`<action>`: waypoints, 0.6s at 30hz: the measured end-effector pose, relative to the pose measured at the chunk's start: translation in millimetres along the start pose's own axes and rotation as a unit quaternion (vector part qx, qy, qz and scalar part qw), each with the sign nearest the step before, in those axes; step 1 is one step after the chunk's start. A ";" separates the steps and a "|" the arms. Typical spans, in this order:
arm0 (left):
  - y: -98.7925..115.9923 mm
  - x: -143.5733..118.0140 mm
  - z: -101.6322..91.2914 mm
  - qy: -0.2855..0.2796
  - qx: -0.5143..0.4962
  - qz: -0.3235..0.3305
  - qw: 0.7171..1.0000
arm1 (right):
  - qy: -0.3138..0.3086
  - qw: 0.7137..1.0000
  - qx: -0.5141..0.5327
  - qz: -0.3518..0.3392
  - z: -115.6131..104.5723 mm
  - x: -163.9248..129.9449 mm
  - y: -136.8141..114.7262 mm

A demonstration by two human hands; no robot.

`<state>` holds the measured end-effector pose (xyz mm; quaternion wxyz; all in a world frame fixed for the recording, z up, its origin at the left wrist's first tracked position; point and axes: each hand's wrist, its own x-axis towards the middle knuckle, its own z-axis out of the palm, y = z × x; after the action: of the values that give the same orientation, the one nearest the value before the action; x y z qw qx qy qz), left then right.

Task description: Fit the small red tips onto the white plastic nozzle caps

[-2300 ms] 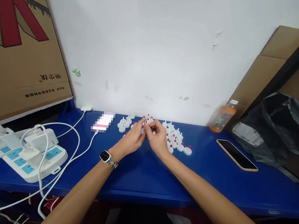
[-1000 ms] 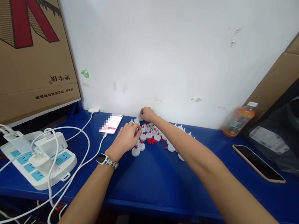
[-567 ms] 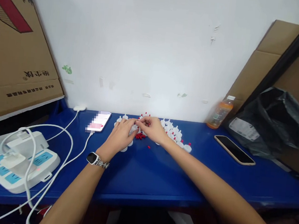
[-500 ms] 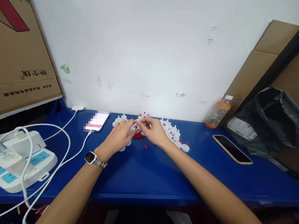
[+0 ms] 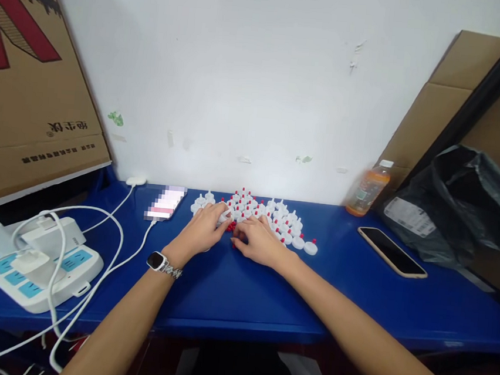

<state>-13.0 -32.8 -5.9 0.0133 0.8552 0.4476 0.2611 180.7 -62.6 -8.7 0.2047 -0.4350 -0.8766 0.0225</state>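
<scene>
My left hand [image 5: 204, 228] has its thumb and fingers closed on a white spout cap [image 5: 224, 216], partly covered by the fingers. My right hand [image 5: 260, 241] is low over the table with bent fingers, thumb and forefinger apart. Its fingertips are at a small pile of red tip caps [image 5: 231, 226], and one red bit shows by the thumb. Whether a fingertip touches one is too small to tell. Behind both hands stand several white spout caps [image 5: 310, 248], many with a red tip on the spout. Others, at the left and back right, have bare spouts.
On the blue table [image 5: 239, 298], a charging phone [image 5: 166, 203] and a white power strip [image 5: 45, 291] with looping cables lie left. To the right are another phone [image 5: 391, 252], an orange drink bottle [image 5: 369, 188] and a dark plastic bag [image 5: 461, 202]. A white wall [image 5: 251, 81] closes the back.
My right hand has moved away from my left hand, down to the red tip caps, and its fingers have parted. The left hand stays closed on the white spout cap. The view has shifted slightly.
</scene>
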 end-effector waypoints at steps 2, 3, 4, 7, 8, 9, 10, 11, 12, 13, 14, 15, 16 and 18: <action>0.0 0.0 -0.8 0.002 0.002 -0.004 1.000 | 0.002 1.000 0.010 -0.005 -1.6 -2.7 0.8; 0.1 0.0 -1.2 0.004 0.004 -0.006 1.000 | 0.000 1.000 0.011 -0.013 -2.2 -4.4 1.1; 0.2 0.0 -1.4 0.005 0.006 -0.007 1.000 | -0.002 1.000 0.010 -0.023 -2.4 -6.0 1.4; 0.0 -0.1 -1.3 0.008 0.004 -0.008 1.000 | -0.007 0.999 -0.004 -0.040 -0.9 -8.3 2.5; -0.1 -0.2 -1.1 0.009 0.001 -0.006 1.000 | -0.003 0.999 -0.008 -0.040 -0.2 -8.1 3.2; -0.2 -0.4 -1.0 0.011 -0.002 -0.004 1.000 | 0.004 0.999 -0.008 -0.038 0.4 -7.5 4.3; -0.2 -0.6 -0.9 0.012 -0.006 0.000 1.000 | 0.017 0.999 0.000 -0.034 0.8 -6.6 5.6; 0.1 -0.8 -0.9 0.013 -0.008 0.002 1.000 | 0.034 0.999 0.019 -0.027 0.9 -5.5 7.1; 0.7 -1.0 -0.9 0.014 -0.012 0.004 1.000 | 0.055 0.997 0.056 -0.015 0.9 -4.1 8.6; 1.7 -1.3 -1.0 0.014 -0.016 0.004 1.000 | 0.079 0.991 0.110 0.003 0.7 -2.6 9.9; 3.1 -1.7 -1.0 0.015 -0.023 0.005 1.000 | 0.105 0.978 0.178 0.026 0.5 -0.8 11.0; 4.9 -2.1 -0.9 0.015 -0.031 0.006 0.999 | 0.132 0.957 0.254 0.051 0.5 1.2 11.6; 7.0 -2.6 -0.8 0.016 -0.040 0.010 0.999 | 0.157 0.929 0.328 0.074 0.7 3.3 11.8; 11.4 -3.3 -0.4 0.020 -0.056 0.025 0.998 | 0.201 0.868 0.442 0.103 2.1 7.4 10.4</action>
<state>-6.0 -42.3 -4.1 0.0456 0.8587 0.4105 0.3034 183.8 -50.2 -10.3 0.5440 -0.3815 -0.6652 0.3406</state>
